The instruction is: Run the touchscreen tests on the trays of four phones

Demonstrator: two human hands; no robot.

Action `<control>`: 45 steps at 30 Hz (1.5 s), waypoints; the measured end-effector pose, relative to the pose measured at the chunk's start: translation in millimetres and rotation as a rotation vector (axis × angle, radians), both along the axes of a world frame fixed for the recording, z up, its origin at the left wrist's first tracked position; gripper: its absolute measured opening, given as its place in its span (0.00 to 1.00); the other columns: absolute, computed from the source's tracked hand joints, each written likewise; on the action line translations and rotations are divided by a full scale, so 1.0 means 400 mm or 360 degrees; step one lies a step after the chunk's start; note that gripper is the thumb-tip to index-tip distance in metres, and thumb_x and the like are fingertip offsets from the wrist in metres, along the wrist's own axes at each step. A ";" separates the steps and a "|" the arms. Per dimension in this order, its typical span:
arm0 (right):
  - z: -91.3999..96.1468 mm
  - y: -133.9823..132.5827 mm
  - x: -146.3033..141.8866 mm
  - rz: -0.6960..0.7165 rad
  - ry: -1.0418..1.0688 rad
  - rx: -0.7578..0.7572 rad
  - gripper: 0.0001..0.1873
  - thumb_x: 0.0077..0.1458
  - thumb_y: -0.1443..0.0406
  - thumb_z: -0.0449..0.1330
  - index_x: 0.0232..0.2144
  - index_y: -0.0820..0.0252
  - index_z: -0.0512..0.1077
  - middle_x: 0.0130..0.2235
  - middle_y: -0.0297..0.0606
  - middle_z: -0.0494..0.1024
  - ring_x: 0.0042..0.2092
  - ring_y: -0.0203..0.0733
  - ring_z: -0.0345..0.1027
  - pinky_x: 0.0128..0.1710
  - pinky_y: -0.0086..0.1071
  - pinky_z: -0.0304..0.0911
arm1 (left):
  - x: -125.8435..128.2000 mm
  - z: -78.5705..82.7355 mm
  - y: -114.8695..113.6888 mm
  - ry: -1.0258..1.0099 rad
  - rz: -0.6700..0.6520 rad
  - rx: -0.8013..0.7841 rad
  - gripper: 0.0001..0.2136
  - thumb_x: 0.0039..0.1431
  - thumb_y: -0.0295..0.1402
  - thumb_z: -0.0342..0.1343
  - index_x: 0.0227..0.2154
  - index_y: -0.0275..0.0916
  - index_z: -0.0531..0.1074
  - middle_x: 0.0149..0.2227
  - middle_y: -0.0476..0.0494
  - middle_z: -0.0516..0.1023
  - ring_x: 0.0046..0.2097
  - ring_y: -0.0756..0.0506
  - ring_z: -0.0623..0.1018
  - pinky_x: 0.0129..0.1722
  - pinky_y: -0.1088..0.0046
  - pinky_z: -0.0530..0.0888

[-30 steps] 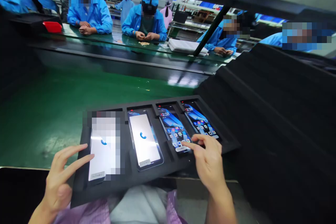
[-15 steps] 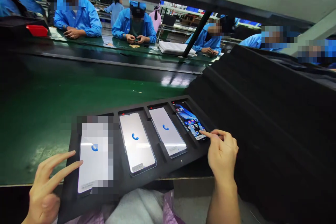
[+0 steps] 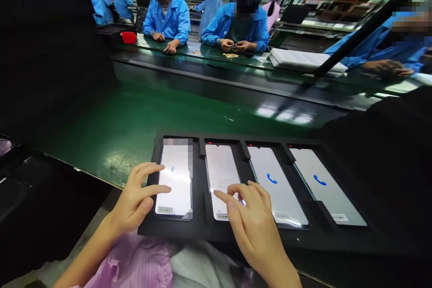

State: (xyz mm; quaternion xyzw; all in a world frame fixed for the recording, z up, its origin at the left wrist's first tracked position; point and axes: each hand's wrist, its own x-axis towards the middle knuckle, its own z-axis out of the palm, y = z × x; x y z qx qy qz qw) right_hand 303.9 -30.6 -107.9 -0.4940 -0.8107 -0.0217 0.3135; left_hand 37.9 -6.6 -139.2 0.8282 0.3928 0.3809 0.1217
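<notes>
A black foam tray point(image 3: 199, 229) holds several smartphones in a row, each in its own slot. At the far left lies a phone point(image 3: 175, 202) with a bright, partly blurred screen; my left hand point(image 3: 137, 200) has two fingers on it, spread and holding nothing. The second phone point(image 3: 221, 162) shows a white page. My right hand point(image 3: 253, 218) covers its lower right part, index finger stretched to the screen and nothing held. To the right, the third phone point(image 3: 273, 166) and the rightmost phone point(image 3: 324, 189) each display a blue handset icon on white.
The green tabletop point(image 3: 162, 108) stretches beyond the tray. Dark panels stand at left and right. Across a metal ledge point(image 3: 209, 74), co-workers in blue work at a bench with a red bin point(image 3: 128, 38) and a white stack point(image 3: 303, 60).
My right hand has moved from the rightmost phone to the second one. The rightmost screen went from a home screen to the handset icon; the second lost its large icon. The camera view turned left.
</notes>
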 end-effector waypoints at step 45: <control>-0.057 -0.079 0.413 -0.1597 -0.0101 -0.0149 0.26 0.61 0.57 0.39 0.41 0.54 0.76 0.39 0.45 0.66 0.40 0.49 0.56 0.44 0.51 0.51 | 0.036 0.023 0.005 0.0232 -0.0127 -0.0078 0.20 0.59 0.33 0.38 0.49 0.56 0.67 0.61 0.51 0.60 0.62 0.33 0.57 0.54 0.47 0.58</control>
